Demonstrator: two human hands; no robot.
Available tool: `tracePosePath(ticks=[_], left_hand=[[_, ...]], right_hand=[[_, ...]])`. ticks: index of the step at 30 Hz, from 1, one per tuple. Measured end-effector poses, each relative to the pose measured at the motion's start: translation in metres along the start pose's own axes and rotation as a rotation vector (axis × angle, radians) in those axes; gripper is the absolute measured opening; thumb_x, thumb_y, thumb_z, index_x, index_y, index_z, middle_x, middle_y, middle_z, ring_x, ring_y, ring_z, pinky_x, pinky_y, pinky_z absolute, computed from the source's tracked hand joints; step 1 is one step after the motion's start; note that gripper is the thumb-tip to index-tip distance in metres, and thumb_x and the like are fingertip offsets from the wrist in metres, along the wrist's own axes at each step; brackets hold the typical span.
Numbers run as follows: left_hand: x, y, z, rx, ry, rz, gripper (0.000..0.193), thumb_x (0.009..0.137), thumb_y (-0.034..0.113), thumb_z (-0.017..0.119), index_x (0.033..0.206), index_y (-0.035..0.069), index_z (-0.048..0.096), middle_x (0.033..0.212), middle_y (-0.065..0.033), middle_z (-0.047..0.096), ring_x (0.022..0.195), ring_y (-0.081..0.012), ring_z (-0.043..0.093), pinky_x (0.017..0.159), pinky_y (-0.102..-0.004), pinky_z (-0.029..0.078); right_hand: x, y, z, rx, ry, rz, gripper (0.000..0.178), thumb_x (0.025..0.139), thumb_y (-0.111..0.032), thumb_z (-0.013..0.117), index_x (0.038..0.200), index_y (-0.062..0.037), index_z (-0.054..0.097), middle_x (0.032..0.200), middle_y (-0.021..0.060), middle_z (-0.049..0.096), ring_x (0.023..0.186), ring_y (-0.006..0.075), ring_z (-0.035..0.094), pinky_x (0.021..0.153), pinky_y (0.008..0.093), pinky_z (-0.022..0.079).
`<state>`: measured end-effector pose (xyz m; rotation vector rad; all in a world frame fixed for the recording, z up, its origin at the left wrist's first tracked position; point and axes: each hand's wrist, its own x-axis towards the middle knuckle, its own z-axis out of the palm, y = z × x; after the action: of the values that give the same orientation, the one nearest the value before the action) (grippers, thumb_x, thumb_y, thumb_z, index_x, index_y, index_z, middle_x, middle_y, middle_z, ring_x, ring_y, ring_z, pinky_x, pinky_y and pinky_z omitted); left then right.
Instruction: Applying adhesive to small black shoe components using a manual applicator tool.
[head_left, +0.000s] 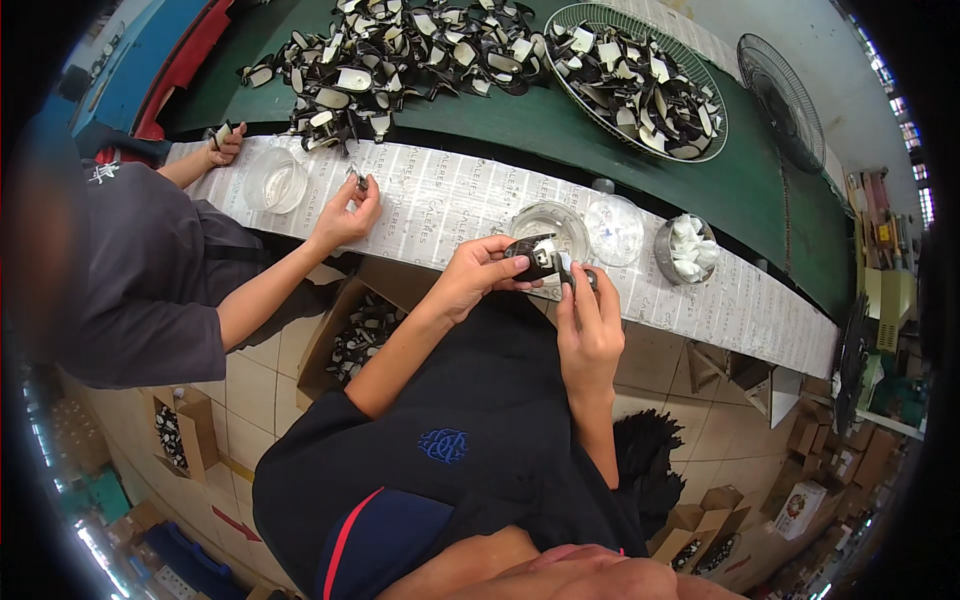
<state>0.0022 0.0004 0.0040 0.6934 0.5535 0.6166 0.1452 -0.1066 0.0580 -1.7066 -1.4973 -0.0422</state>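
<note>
My left hand (474, 272) is closed around a small black curved part (531, 256) with a white patch on it, held above the near edge of the paper-covered bench. Close beside it on the right, my right hand (589, 325) pinches a small dark piece (573, 274) with a whitish end that reaches the black part. Whether the two pieces touch, I cannot tell. Just behind my hands stands a clear round bowl (551, 219), partly hidden by them. A clear round lid or dish (615, 230) lies to its right.
A heap of black-and-white parts (400, 60) covers the green table (745, 195). A wire basket (722, 120) holds more, near a fan (785, 95). A tub of white wads (687, 250) stands right. A co-worker's hand (350, 212) works at left, near another clear bowl (277, 182).
</note>
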Motion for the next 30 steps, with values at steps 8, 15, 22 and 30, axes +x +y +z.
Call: tracePosePath(ticks=[8,15,22,30], left_hand=[[-0.001,-0.002,0.000,-0.010,0.001,-0.011,0.027,0.091,0.009,0.063,0.112,-0.007,0.058,0.103,-0.0145,0.067,0.088,-0.0228,0.070,0.078,-0.0275,0.059],[-0.002,0.002,-0.001,-0.024,0.001,-0.017,0.029,0.092,0.012,0.062,0.114,-0.006,0.058,0.103,-0.0154,0.067,0.088,-0.0227,0.070,0.077,-0.0262,0.058],[-0.010,0.011,0.005,-0.087,-0.046,-0.076,0.032,0.093,0.017,0.062,0.116,-0.005,0.057,0.103,-0.0149,0.067,0.089,-0.0225,0.070,0.077,-0.0251,0.059],[-0.024,0.025,0.019,-0.136,-0.115,-0.083,0.030,0.093,0.017,0.061,0.113,-0.005,0.057,0.101,-0.0147,0.067,0.086,-0.0233,0.071,0.073,-0.0238,0.060]], right_hand=[[0.001,0.006,-0.003,-0.048,0.011,0.046,0.028,0.084,-0.001,0.066,0.112,0.0000,0.065,0.110,0.0166,0.060,0.074,0.0244,0.065,0.061,0.0332,0.054],[0.008,0.016,-0.011,-0.107,0.084,0.061,0.029,0.085,0.000,0.066,0.114,-0.0003,0.064,0.112,0.0171,0.060,0.083,0.0271,0.066,0.066,0.0340,0.055],[0.014,0.048,-0.008,0.011,0.151,0.255,0.024,0.088,-0.002,0.063,0.112,-0.0002,0.066,0.107,0.0139,0.064,0.085,0.0224,0.065,0.068,0.0317,0.054],[-0.006,0.131,0.025,0.365,0.254,0.555,0.029,0.095,-0.013,0.059,0.119,0.0022,0.063,0.106,0.0061,0.064,0.084,0.0089,0.060,0.073,0.0243,0.051]])
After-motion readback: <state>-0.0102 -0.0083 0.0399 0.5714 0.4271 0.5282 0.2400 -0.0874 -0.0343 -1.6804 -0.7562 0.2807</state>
